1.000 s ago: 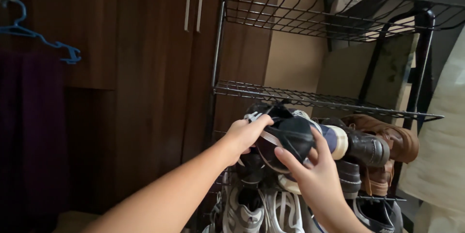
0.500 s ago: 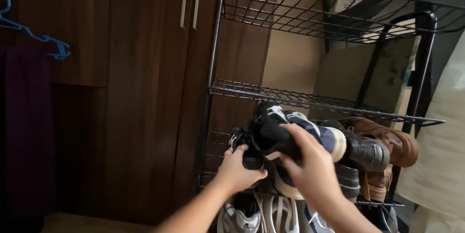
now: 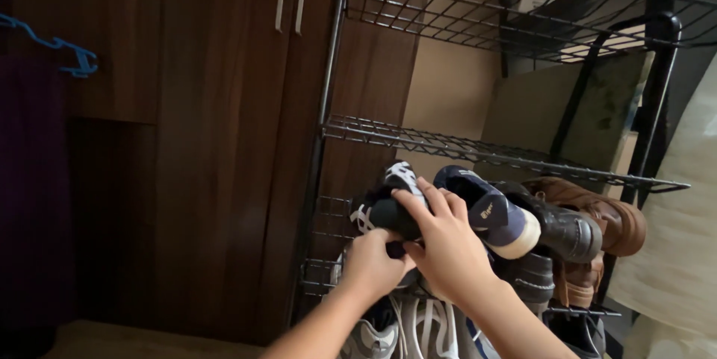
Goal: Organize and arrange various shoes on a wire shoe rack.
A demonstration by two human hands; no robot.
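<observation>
Both hands on a black shoe at the wire rack

Right hand (image 3: 448,243) fingers (image 3: 418,206) curl clamped over the black shoe (image 3: 385,210); left hand (image 3: 373,262) grips it from beneath, beside a navy shoe (image 3: 489,210) on the rack (image 3: 448,150).

— Where are your arms?

— Both come up from the bottom of the frame, right of centre, bare to the forearm and angled toward the middle. My left hand (image 3: 377,260) sits lower, knuckles facing me, fingers curled in and closed around what it grips.

— And the other?

— My right hand (image 3: 446,243) lies just above and to the right, back of the hand toward me, fingers (image 3: 418,202) stretched up and left, pressed down in a grasp. The two hands touch at the thumbs.
</observation>
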